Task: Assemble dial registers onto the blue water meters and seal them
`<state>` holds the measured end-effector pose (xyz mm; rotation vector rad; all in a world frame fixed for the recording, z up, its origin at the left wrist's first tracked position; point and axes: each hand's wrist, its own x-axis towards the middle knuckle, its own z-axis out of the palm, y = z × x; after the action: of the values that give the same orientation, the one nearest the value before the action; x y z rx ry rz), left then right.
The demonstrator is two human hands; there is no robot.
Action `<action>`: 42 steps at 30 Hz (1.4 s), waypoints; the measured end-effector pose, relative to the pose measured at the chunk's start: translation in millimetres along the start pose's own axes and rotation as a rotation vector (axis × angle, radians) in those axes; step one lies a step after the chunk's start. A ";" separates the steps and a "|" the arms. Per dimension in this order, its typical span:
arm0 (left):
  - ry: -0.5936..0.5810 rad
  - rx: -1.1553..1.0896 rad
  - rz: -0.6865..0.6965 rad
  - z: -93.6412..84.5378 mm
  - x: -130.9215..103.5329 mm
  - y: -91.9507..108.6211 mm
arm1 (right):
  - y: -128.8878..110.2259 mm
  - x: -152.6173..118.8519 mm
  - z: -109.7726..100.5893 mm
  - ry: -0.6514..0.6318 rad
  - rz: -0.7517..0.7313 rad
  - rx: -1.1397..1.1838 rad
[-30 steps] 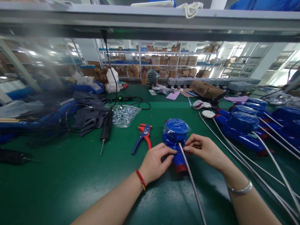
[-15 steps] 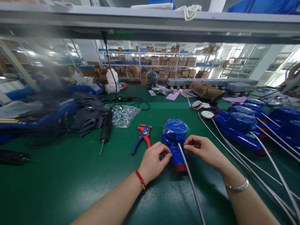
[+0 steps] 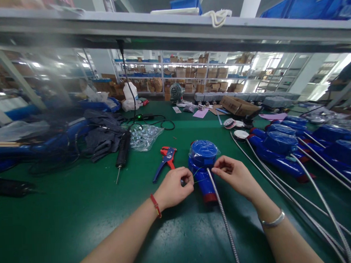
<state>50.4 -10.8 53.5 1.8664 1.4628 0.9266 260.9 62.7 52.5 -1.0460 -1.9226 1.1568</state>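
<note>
A blue meter (image 3: 204,151) with a plastic-wrapped round top and a red end cap stands on the green table, and a ribbed metal conduit (image 3: 224,218) runs from it toward me. Thin green wires (image 3: 198,170) stretch from beside the conduit's upper end to my left hand (image 3: 177,186), whose fingers are pinched on them left of the meter. At the meter's right side, my right hand (image 3: 231,173) has thumb and forefinger closed near the conduit's top; what they hold is too small to make out. Red-and-blue wire strippers (image 3: 166,162) lie beyond my left hand.
Several blue meters (image 3: 279,143) with pale conduits lie at the right. On the left are a black electric screwdriver (image 3: 123,150), a bag of small parts (image 3: 145,136) and dark cloth (image 3: 103,134). A shelf (image 3: 172,26) crosses above the table (image 3: 89,219).
My left hand has moved left, away from the meter, and the green wires now show stretched between them. My right hand has shifted slightly left, toward the conduit's top.
</note>
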 end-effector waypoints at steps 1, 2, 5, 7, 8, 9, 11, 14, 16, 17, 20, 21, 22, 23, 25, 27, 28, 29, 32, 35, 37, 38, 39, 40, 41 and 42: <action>-0.045 -0.022 -0.015 -3.4 0.0 0.6 | -3.5 -1.6 1.7 0.063 -0.075 -0.098; -0.088 -0.043 -0.029 -6.6 -0.1 1.2 | -7.3 -3.5 4.2 0.101 -0.160 -0.177; -0.166 -0.098 -0.051 -13.4 -1.4 5.0 | -19.0 -10.2 14.7 0.031 -0.378 -0.321; -0.183 -0.160 -0.064 -15.2 -2.6 9.2 | -25.1 -14.0 21.7 -0.040 -0.439 -0.396; -0.189 -0.195 -0.073 -15.3 -3.1 11.6 | -27.3 -15.4 24.3 -0.059 -0.446 -0.431; -0.193 -0.226 -0.086 -14.8 -3.5 13.9 | -29.1 -16.4 26.0 -0.070 -0.446 -0.457; -0.189 -0.246 -0.106 -13.1 -3.7 17.6 | -31.5 -17.4 26.8 -0.085 -0.443 -0.488; -0.063 -0.234 -0.131 -10.7 -1.4 18.6 | -32.6 -18.5 23.8 -0.076 -0.451 -0.491; 0.060 -0.236 -0.150 -10.5 1.1 16.1 | -32.6 -19.8 21.9 -0.062 -0.474 -0.469; 0.107 -0.237 -0.161 -10.6 2.3 14.1 | -32.5 -20.7 21.7 -0.057 -0.490 -0.451; 0.147 -0.237 -0.177 -10.2 3.7 7.9 | -31.8 -23.1 24.5 -0.058 -0.559 -0.378; 0.135 -0.246 -0.181 -9.3 3.4 6.7 | -31.6 -23.7 26.1 -0.060 -0.583 -0.355; 0.116 -0.261 -0.184 -8.1 2.7 6.1 | -31.3 -24.1 27.5 -0.064 -0.604 -0.333; 0.092 -0.281 -0.183 -6.5 1.7 6.3 | -31.2 -24.4 28.7 -0.066 -0.620 -0.311; 0.022 -0.323 -0.171 -3.1 -0.1 8.4 | -31.3 -24.6 29.6 -0.053 -0.622 -0.265; -0.061 -0.365 -0.157 -0.4 -1.2 11.4 | -32.0 -24.7 28.6 -0.015 -0.591 -0.215; -0.092 -0.385 -0.151 0.5 -1.3 12.8 | -32.3 -24.8 27.6 0.014 -0.569 -0.192; -0.107 -0.407 -0.144 1.0 -1.1 13.7 | -32.6 -24.9 26.6 0.046 -0.550 -0.168; -0.042 -0.470 -0.114 1.8 -0.3 14.0 | -32.3 -25.5 24.3 0.127 -0.504 -0.110; 0.041 -0.461 -0.150 2.3 -0.9 10.2 | -30.5 -26.0 23.6 0.172 -0.446 -0.105; 0.068 -0.392 -0.184 2.6 -2.1 6.5 | -29.8 -25.7 23.6 0.187 -0.415 -0.117; 0.076 -0.338 -0.187 2.6 -2.7 4.9 | -29.8 -25.4 23.6 0.189 -0.411 -0.121; 0.078 -0.273 -0.178 2.5 -3.2 3.8 | -30.1 -24.9 23.6 0.187 -0.415 -0.125; 0.080 -0.200 -0.160 2.3 -3.6 3.3 | -30.5 -24.3 23.7 0.183 -0.425 -0.130; 0.085 -0.130 -0.137 2.0 -3.7 3.4 | -31.0 -23.8 23.7 0.178 -0.437 -0.133; 0.090 -0.073 -0.113 1.7 -3.7 4.2 | -31.5 -23.3 23.9 0.172 -0.449 -0.135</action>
<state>53.7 -15.5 55.2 1.6912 1.5493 1.0066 242.5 23.9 68.8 -0.7002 -1.9818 0.6736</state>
